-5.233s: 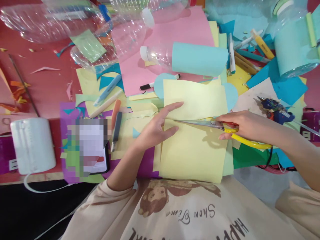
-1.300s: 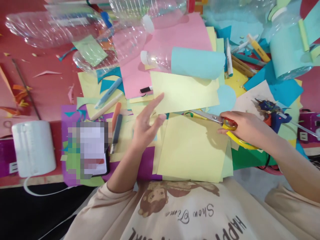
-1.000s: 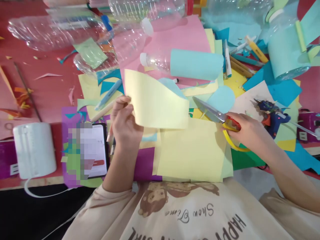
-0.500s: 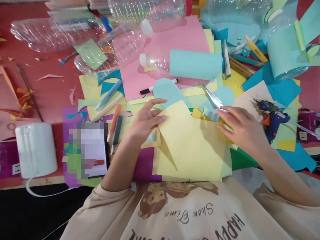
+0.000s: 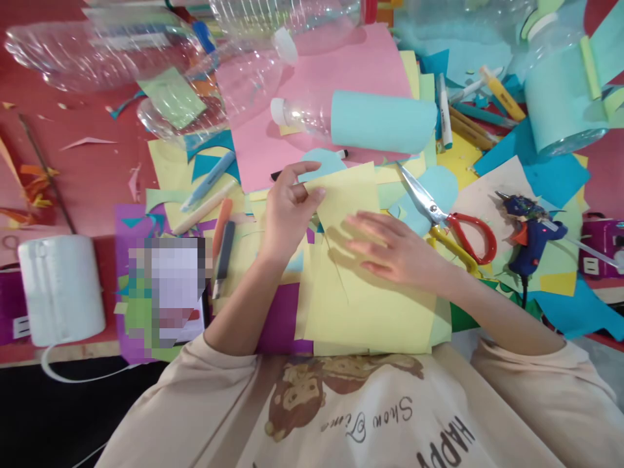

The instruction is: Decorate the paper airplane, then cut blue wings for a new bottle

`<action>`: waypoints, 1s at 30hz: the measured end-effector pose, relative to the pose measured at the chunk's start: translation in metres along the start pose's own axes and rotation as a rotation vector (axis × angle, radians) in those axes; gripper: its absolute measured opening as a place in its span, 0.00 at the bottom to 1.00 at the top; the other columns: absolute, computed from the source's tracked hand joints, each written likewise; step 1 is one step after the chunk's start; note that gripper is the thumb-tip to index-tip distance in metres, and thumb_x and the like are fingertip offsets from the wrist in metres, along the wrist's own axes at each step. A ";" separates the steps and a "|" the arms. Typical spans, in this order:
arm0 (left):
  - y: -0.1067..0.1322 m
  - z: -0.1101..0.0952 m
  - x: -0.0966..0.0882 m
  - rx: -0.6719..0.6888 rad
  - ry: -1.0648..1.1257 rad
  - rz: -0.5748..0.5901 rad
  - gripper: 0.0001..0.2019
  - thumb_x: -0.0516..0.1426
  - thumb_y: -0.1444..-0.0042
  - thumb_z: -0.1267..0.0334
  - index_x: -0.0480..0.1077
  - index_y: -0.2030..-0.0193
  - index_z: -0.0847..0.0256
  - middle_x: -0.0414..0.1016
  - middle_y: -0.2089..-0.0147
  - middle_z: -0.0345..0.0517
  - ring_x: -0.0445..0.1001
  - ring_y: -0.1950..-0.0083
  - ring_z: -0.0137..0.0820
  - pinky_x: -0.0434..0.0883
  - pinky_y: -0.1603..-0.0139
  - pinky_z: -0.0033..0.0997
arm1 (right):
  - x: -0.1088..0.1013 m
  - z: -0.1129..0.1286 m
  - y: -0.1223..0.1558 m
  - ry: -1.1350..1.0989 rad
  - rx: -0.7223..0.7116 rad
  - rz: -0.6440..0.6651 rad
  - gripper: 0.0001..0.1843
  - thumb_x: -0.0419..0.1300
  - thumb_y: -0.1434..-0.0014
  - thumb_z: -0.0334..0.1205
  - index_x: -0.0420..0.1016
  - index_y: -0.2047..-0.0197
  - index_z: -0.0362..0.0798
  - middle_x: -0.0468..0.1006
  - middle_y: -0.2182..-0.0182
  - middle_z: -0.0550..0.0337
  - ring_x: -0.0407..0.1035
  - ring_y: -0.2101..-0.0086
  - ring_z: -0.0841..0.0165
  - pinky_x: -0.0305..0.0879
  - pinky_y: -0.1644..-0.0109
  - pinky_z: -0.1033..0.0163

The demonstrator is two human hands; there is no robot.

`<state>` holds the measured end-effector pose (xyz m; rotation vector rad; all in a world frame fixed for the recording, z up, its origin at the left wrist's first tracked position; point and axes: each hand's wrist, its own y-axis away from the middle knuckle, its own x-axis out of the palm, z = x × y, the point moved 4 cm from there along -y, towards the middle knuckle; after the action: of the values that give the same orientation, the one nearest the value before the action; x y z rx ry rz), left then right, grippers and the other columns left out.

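My left hand (image 5: 288, 214) pinches the upper left edge of a cut pale yellow sheet (image 5: 351, 195) that lies over a larger pale yellow sheet (image 5: 380, 312). Flat on the cut sheet lies my right hand (image 5: 394, 250), fingers stretched out and slightly blurred, holding nothing. The scissors (image 5: 448, 218), with a red and a yellow handle, rest on the table just right of my right hand, blades pointing up-left.
A bottle wrapped in light blue paper (image 5: 370, 120) lies on a pink sheet (image 5: 341, 71). A blue glue gun (image 5: 531, 227) sits at right. Clear bottles (image 5: 97, 45), markers (image 5: 209, 179), a phone (image 5: 170, 289), a white tape roll (image 5: 61, 289) and paper scraps crowd the red table (image 5: 88, 175).
My right hand has let go of the scissors, which now lie on the table, and moved left onto the cut yellow sheet. My left hand has taken the sheet's edge.
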<state>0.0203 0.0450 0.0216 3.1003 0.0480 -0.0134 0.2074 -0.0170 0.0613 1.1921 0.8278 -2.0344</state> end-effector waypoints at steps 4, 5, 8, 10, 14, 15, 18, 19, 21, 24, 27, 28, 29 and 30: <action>0.001 0.008 0.001 0.009 0.085 -0.001 0.11 0.63 0.47 0.59 0.74 0.57 0.57 0.68 0.78 0.35 0.69 0.77 0.24 0.68 0.74 0.23 | 0.001 -0.029 -0.004 -0.208 0.396 -0.200 0.21 0.54 0.36 0.37 0.63 0.40 0.52 0.64 0.37 0.47 0.58 0.37 0.56 0.63 0.38 0.44; 0.002 0.010 0.001 0.017 0.097 -0.011 0.11 0.64 0.47 0.56 0.75 0.59 0.57 0.69 0.77 0.35 0.69 0.77 0.23 0.68 0.75 0.23 | 0.001 -0.034 -0.004 -0.270 0.459 -0.248 0.19 0.54 0.37 0.37 0.65 0.42 0.53 0.67 0.40 0.48 0.62 0.40 0.56 0.66 0.41 0.46; 0.005 0.013 -0.002 0.063 0.076 -0.082 0.13 0.64 0.48 0.50 0.75 0.61 0.55 0.66 0.79 0.34 0.66 0.79 0.22 0.66 0.77 0.23 | 0.001 -0.041 -0.002 -0.484 0.542 -0.293 0.11 0.54 0.37 0.39 0.72 0.52 0.52 0.76 0.53 0.54 0.72 0.56 0.64 0.71 0.54 0.57; 0.007 0.013 -0.004 0.090 0.064 -0.111 0.13 0.63 0.47 0.48 0.76 0.61 0.54 0.61 0.82 0.33 0.63 0.81 0.22 0.65 0.79 0.23 | 0.002 -0.040 0.000 -0.638 0.587 -0.248 0.10 0.54 0.36 0.42 0.75 0.57 0.51 0.78 0.61 0.58 0.71 0.65 0.69 0.70 0.62 0.62; 0.009 0.009 -0.004 0.074 0.103 -0.054 0.17 0.59 0.43 0.47 0.72 0.50 0.49 0.70 0.76 0.35 0.71 0.77 0.25 0.71 0.73 0.25 | 0.002 -0.043 0.007 -0.760 0.752 -0.230 0.16 0.54 0.36 0.51 0.79 0.55 0.53 0.78 0.65 0.60 0.68 0.70 0.70 0.69 0.66 0.63; 0.009 0.009 -0.003 0.071 0.125 -0.016 0.19 0.58 0.42 0.48 0.68 0.45 0.46 0.77 0.68 0.38 0.76 0.71 0.27 0.73 0.69 0.27 | 0.002 -0.045 0.009 -0.767 0.788 -0.271 0.17 0.54 0.36 0.52 0.79 0.54 0.54 0.79 0.64 0.60 0.69 0.69 0.70 0.70 0.65 0.62; 0.009 0.008 0.001 0.126 0.147 0.105 0.26 0.60 0.43 0.51 0.60 0.39 0.40 0.75 0.43 0.42 0.80 0.59 0.31 0.77 0.59 0.33 | 0.001 -0.055 0.013 -0.816 0.842 -0.418 0.16 0.54 0.37 0.49 0.78 0.51 0.56 0.79 0.59 0.60 0.71 0.66 0.69 0.74 0.60 0.60; 0.009 0.008 0.003 0.158 0.128 0.137 0.26 0.61 0.44 0.53 0.61 0.40 0.41 0.73 0.40 0.42 0.80 0.58 0.30 0.77 0.56 0.34 | 0.002 -0.058 0.015 -0.837 0.849 -0.451 0.16 0.54 0.37 0.47 0.77 0.50 0.57 0.79 0.57 0.60 0.72 0.66 0.69 0.74 0.60 0.59; 0.009 0.009 0.004 0.208 0.079 0.178 0.23 0.62 0.45 0.57 0.65 0.42 0.45 0.72 0.39 0.43 0.80 0.57 0.29 0.78 0.54 0.34 | 0.005 -0.063 0.017 -0.868 0.853 -0.489 0.15 0.55 0.38 0.45 0.76 0.50 0.57 0.78 0.57 0.61 0.72 0.65 0.69 0.75 0.59 0.59; 0.010 0.012 0.004 0.190 0.008 0.190 0.19 0.61 0.45 0.59 0.69 0.45 0.50 0.70 0.37 0.47 0.79 0.56 0.29 0.78 0.53 0.32 | 0.007 -0.066 0.017 -0.885 0.835 -0.489 0.15 0.55 0.39 0.44 0.74 0.49 0.58 0.78 0.55 0.62 0.73 0.64 0.69 0.75 0.58 0.59; 0.011 0.014 0.004 0.152 -0.023 0.206 0.17 0.62 0.46 0.60 0.73 0.49 0.52 0.66 0.34 0.48 0.79 0.56 0.29 0.78 0.53 0.32 | 0.007 -0.066 0.016 -0.847 0.819 -0.451 0.16 0.54 0.39 0.43 0.72 0.48 0.58 0.76 0.48 0.61 0.74 0.58 0.66 0.75 0.55 0.56; 0.012 0.015 0.004 0.152 -0.019 0.219 0.16 0.63 0.46 0.60 0.74 0.50 0.52 0.65 0.33 0.48 0.80 0.56 0.29 0.78 0.52 0.32 | 0.007 -0.065 0.015 -0.827 0.807 -0.442 0.17 0.54 0.39 0.43 0.71 0.48 0.57 0.75 0.46 0.61 0.74 0.55 0.65 0.75 0.54 0.56; 0.012 0.015 0.004 0.151 -0.012 0.229 0.16 0.63 0.47 0.60 0.75 0.50 0.52 0.65 0.34 0.48 0.80 0.55 0.30 0.78 0.51 0.33 | 0.006 -0.065 0.014 -0.810 0.791 -0.434 0.17 0.55 0.40 0.43 0.71 0.48 0.57 0.74 0.45 0.61 0.73 0.52 0.64 0.75 0.53 0.55; 0.013 0.015 0.004 0.146 -0.006 0.239 0.16 0.63 0.47 0.60 0.75 0.51 0.52 0.66 0.34 0.48 0.79 0.53 0.32 0.78 0.49 0.34 | 0.005 -0.064 0.013 -0.800 0.774 -0.427 0.17 0.56 0.41 0.42 0.70 0.48 0.56 0.73 0.44 0.60 0.72 0.49 0.63 0.75 0.52 0.55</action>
<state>0.0243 0.0315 0.0068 3.2282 -0.3387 -0.0190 0.2473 0.0236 0.0295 0.4096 -0.1494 -2.9908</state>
